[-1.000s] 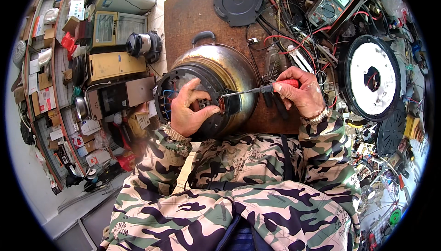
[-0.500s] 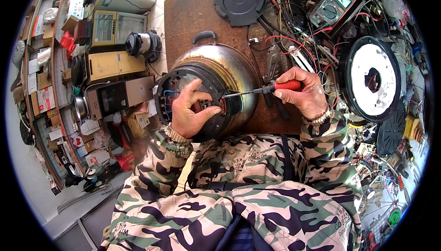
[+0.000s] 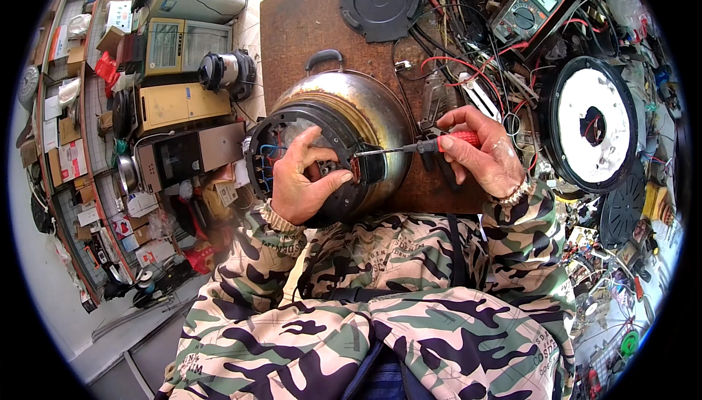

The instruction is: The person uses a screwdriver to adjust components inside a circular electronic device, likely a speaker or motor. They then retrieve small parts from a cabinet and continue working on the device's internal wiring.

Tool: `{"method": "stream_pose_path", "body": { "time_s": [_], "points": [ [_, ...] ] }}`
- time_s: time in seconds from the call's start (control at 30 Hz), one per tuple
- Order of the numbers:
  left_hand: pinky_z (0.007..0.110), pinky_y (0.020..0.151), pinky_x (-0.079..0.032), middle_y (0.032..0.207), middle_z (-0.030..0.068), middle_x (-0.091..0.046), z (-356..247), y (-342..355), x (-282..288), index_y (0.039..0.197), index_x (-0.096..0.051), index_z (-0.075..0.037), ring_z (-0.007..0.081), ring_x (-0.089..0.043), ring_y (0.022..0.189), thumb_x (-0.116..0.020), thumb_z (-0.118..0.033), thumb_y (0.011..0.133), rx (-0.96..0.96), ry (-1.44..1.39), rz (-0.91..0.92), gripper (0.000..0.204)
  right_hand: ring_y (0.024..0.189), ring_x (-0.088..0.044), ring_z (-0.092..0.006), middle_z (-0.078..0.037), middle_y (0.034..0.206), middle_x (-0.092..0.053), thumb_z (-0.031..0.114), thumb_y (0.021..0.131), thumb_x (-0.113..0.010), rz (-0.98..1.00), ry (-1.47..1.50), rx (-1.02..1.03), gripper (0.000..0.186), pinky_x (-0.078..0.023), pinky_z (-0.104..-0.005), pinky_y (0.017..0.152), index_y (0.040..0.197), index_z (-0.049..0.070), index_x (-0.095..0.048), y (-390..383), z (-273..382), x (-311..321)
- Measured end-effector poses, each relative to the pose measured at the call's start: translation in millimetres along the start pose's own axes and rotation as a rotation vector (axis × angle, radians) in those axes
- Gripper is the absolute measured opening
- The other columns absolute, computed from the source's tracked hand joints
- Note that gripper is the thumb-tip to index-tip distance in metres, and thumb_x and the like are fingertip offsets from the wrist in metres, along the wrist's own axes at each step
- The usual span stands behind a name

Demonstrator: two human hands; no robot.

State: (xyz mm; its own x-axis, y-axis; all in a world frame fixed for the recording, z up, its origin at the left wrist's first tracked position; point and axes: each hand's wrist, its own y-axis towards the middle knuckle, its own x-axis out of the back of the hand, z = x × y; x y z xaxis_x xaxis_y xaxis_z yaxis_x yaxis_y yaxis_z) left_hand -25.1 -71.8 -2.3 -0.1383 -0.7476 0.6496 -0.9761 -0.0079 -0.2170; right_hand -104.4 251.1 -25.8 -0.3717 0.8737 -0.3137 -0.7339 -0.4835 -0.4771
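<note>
A metal pot (image 3: 373,115), heat-stained brown and gold, lies on its side with its black base (image 3: 307,118) toward the left. My left hand (image 3: 306,178) grips that base, fingers bent over its open inside and thumb stretched toward a small opening in the side. Blue wires (image 3: 268,157) show inside the base next to my fingers. In my right hand (image 3: 482,153) is a red-handled screwdriver (image 3: 459,141), held level between thumb and fingers. Its shaft points left, and its tip reaches the opening near my left thumb.
On the brown board (image 3: 292,27) lies a round black cover (image 3: 382,1). Tangled cables and a multimeter (image 3: 526,9) are at the upper right. A black ring with a white disc (image 3: 591,126) stands at the right, above scattered parts. Shelves with boxes (image 3: 73,151) line the left.
My right fingers have shifted their grip on the screwdriver handle, the lower ones now curling beneath it. The screwdriver tip, my left hand and the pot stay in place.
</note>
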Motion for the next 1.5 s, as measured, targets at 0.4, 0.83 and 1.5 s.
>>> {"method": "stream_pose_path", "body": {
  "time_s": [0.4,0.83,1.5],
  "points": [
    [0.021,0.055,-0.046,0.096,0.0101,-0.076,-26,-1,-4,0.14,-0.049,0.007,0.0039,-0.057,0.061,-0.087,-0.007,0.072,0.177,-0.12,-0.027,0.08,0.077,-0.062,-0.0049,-0.001,0.087,-0.069,-0.005,0.087,-0.076,-0.069,0.021,0.182,0.019,-0.051,-0.0215,0.069,0.103,0.001,-0.067,0,-23,-3],
    [0.02,0.054,-0.046,0.096,0.0103,-0.075,-23,0,-5,0.141,-0.047,0.007,0.0037,-0.057,0.061,-0.087,-0.006,0.073,0.175,-0.148,-0.024,0.08,0.055,-0.056,-0.0072,-0.003,0.073,-0.062,0.014,0.096,-0.071,-0.049,0.041,0.041,0.017,-0.045,-0.022,0.051,0.1,-0.003,-0.068,-3,-14,-3],
    [0.019,0.053,-0.043,0.097,0.0079,-0.074,-19,-3,-7,0.142,-0.045,0.008,0.0023,-0.053,0.06,-0.086,-0.009,0.077,0.147,-0.175,-0.019,0.079,0.044,-0.047,-0.0069,-0.002,0.063,-0.056,0.023,0.095,-0.074,-0.028,0.026,-0.024,0.027,-0.035,-0.0231,0.04,0.095,-0.001,-0.062,-1,-13,1]
  ]
}}
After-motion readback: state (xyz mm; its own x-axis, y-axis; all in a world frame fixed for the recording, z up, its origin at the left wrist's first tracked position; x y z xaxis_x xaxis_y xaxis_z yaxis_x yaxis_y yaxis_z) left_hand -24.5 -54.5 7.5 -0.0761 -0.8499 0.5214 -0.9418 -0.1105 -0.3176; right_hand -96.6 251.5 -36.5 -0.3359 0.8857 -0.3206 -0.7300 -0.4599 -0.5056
